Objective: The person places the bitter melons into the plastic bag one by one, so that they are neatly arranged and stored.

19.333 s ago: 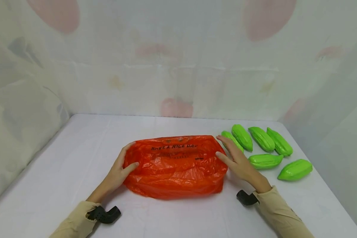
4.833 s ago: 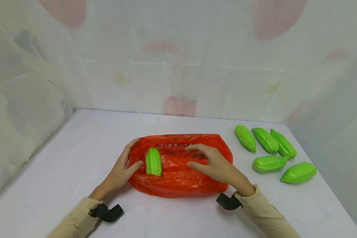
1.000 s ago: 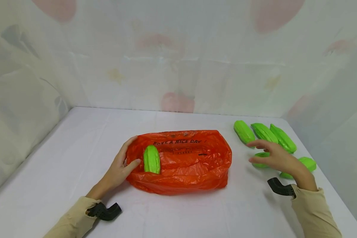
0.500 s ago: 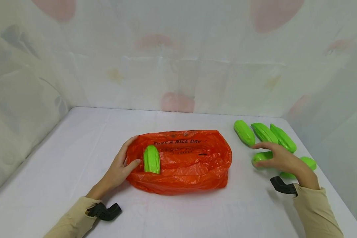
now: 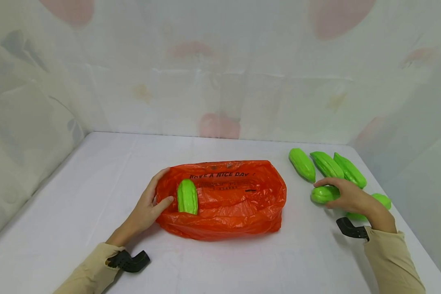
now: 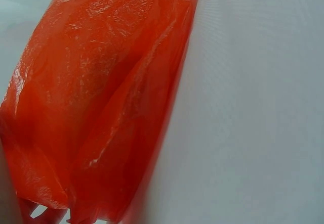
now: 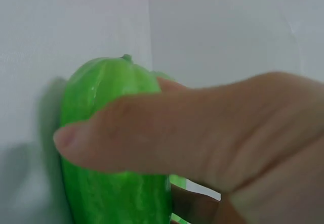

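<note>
Beige cloth sleeve (image 5: 391, 253) comes in from five o'clock, and out of it the right hand (image 5: 347, 197) bends at the wrist towards ten. It's holding a glossy, ridged green gourd (image 5: 321, 194), thumb on the near side, fingers round the far, at three o'clock from the red plastic bag (image 5: 224, 226). Over at nine, the left hand (image 5: 147, 206) has hold of the bag's edge, thumb over the rim; how hard it squeezes, I can't tell. Inside the bag, towards nine, sits a plump green gourd (image 5: 187, 197).

Right-wrist view now: thumb straight across the gourd, plus a stubby stem (image 7: 126, 57) that the head view misses. Only the head view catches the black lettering (image 5: 222, 175); the left-wrist view is mostly crumpled red film, fingers blurred at seven o'clock.

One light-green gourd (image 5: 382, 200) is partly hidden by the right wrist. Three long green gourds (image 5: 327, 164) lie from ten to twelve o'clock of that hand, the middle one's lower end covered.
</note>
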Demonstrator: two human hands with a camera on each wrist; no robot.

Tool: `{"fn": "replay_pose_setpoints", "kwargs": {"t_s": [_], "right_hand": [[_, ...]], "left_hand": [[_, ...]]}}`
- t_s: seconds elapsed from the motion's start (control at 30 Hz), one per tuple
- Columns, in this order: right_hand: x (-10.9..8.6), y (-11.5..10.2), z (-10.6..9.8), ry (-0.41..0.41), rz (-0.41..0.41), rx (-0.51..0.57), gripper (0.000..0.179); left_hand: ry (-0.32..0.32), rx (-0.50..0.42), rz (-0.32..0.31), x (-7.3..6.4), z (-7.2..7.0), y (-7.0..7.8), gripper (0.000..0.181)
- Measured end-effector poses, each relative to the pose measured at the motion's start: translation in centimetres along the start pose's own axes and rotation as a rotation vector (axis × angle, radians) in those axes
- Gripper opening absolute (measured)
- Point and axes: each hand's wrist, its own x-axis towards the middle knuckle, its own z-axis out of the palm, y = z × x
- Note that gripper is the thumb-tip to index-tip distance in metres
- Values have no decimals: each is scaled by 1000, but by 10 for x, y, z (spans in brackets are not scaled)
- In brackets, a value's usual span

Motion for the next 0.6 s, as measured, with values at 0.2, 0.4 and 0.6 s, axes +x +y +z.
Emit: {"fn": "replay_pose_setpoints", "kwargs": {"t_s": [0.2,0.4,0.6], "right_hand": [[1,4,2,-9,19,-1,58],[2,4,4,-15,65,-30,62],[3,1,7,0,64,-26,62]], "left_hand": [[-1,-1,-3,0,0,0,75],[-3,-1,-2,0,0,-1,75],[-3,-6,4,0,0,-1,75]]}}
